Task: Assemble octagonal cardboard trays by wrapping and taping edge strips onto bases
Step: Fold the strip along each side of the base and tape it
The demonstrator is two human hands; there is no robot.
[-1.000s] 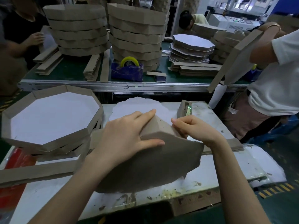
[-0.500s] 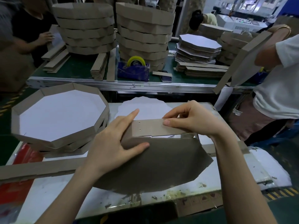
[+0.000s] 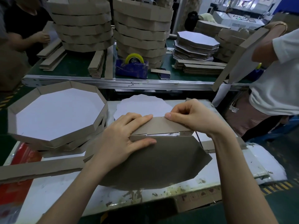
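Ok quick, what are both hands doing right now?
Left hand: open, straight fingers pressing the edge strip down, thumb on the base.
Right hand: closed, pinching the edge strip's top edge.

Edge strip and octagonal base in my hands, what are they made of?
Edge strip: looks like plain brown cardboard, matte, notched along its lower edge. Octagonal base: stiff grey-brown board, matte on the near side; white shows in the gap, so probably paper-faced behind.

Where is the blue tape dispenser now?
In the head view, the blue tape dispenser stands mid-frame on the far green bench, in front of the right-hand stack of trays, with a phone to its right.
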